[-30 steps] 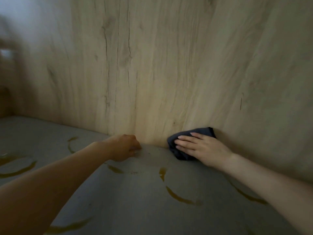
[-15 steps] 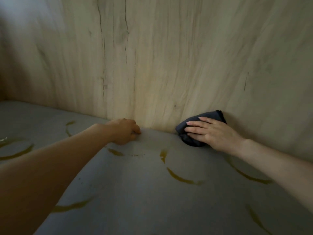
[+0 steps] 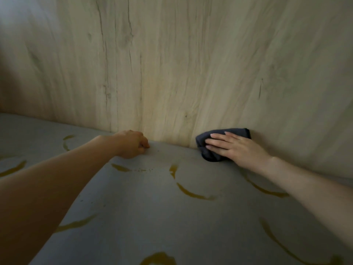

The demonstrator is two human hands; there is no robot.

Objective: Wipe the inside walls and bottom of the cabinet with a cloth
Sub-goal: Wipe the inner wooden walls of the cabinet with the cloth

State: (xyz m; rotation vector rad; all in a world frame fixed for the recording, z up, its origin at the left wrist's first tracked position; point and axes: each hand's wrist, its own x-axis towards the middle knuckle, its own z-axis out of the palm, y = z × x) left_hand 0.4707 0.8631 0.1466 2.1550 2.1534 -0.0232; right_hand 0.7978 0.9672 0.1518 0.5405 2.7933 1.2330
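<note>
The left hand (image 3: 131, 144) rests as a fist on the cabinet bottom (image 3: 145, 217), fingers curled under and holding nothing that shows, its knuckles close to the seam where the bottom meets the back wall (image 3: 172, 64). The bottom is a dull grey sheet marked with curved yellow-brown streaks (image 3: 191, 192), which lie to the left of this hand, between the two forearms and under the right one (whether they are a printed pattern or stains cannot be told). Fine dark specks dot the grey just in front of the fist. Behind both hands rises the wall, pale wood-grain board with dark vertical cracks in the print, dim at the far left and lighter between the hands. To the right, the right hand (image 3: 235, 148) lies flat with fingers straight and slightly spread, pressing a dark cloth (image 3: 208, 150) into the seam, so the cloth touches both the wall and the bottom.
</note>
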